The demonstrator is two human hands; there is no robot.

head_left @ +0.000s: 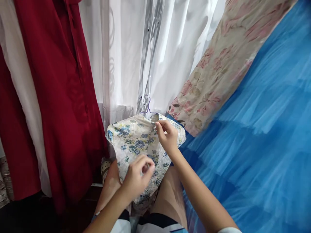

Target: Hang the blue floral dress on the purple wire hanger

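Observation:
A white blouse (138, 132) with blue flowers and short sleeves hangs from a thin purple hanger (149, 110). Its lower part drops between my knees, where I cannot see its full length. My right hand (167, 136) is at the neckline, thumb and forefinger pinched on the edge of the front opening. Lower down, in front of the blouse, my left hand (139, 174) is closed with thumb and fingertips together. It is slightly blurred, and anything between its fingertips is too small to make out.
Dark red dresses (65, 106) hang at the left with a white cloth between them. White curtains (126, 55) with silvery ribbons fill the back. A pink-flowered dress (213, 74) and a blue tulle skirt (255, 145) crowd the right side. A beige clog (105, 167) shows beside my left leg.

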